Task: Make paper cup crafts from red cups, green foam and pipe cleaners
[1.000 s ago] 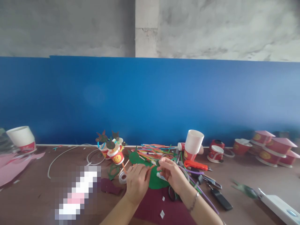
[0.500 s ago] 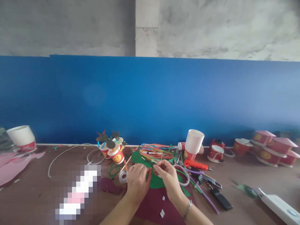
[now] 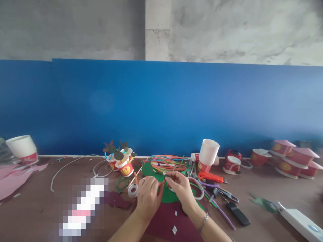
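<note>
Close together over the green paper (image 3: 169,195), my two hands have their fingertips almost meeting. My left hand (image 3: 149,194) is closed with fingers curled inward; whatever it pinches is hidden. A green cutout with pointed ears (image 3: 147,168) shows just beyond its knuckles; whether the hand touches it I cannot tell. My right hand (image 3: 179,189) pinches a small dark green paper piece (image 3: 166,176) between thumb and fingers. Beneath lies a maroon sheet (image 3: 165,223) with two small white scraps (image 3: 174,230). A tape roll (image 3: 132,190) sits beside my left hand.
Paper cups with dark cutouts (image 3: 125,168) stand left of centre, and a stack of white cups (image 3: 209,151) right of centre. Colourful sticks (image 3: 171,163) lie behind my hands. An orange cutter (image 3: 210,176), a black key fob (image 3: 237,212) and scissors (image 3: 225,194) lie rightward.
My right hand has shifted very slightly, and the small dark piece at its fingertips is turned differently. My left hand stays nearly where it was.
</note>
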A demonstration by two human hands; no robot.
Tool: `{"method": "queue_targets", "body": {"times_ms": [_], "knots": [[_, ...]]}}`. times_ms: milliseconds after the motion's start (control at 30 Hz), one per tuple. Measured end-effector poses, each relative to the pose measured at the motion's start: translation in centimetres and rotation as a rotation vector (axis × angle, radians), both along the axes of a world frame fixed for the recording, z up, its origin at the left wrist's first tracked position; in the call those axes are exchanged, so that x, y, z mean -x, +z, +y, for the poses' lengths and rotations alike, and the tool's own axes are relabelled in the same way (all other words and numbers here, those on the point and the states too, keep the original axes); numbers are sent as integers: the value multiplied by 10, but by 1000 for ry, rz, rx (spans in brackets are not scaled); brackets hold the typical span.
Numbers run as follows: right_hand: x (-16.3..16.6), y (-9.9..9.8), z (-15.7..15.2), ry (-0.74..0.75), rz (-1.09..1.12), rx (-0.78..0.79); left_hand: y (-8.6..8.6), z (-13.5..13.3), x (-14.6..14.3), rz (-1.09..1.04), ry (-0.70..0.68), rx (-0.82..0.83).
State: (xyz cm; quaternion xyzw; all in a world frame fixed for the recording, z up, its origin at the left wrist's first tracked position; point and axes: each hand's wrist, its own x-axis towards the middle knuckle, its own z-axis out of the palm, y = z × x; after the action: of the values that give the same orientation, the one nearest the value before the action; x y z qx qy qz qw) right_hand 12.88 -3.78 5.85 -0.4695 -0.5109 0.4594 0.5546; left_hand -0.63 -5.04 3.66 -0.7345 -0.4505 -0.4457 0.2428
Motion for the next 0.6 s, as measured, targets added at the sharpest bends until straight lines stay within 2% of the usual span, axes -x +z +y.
{"method": "queue_targets", "body": {"times_ms": [300, 600], "knots": [[-7, 3, 4, 46, -230, 25, 0, -1, -2, -7, -42, -13], [-12, -2, 8, 114, -201, -2, 1, -2, -3, -14, -73, -17]]}}
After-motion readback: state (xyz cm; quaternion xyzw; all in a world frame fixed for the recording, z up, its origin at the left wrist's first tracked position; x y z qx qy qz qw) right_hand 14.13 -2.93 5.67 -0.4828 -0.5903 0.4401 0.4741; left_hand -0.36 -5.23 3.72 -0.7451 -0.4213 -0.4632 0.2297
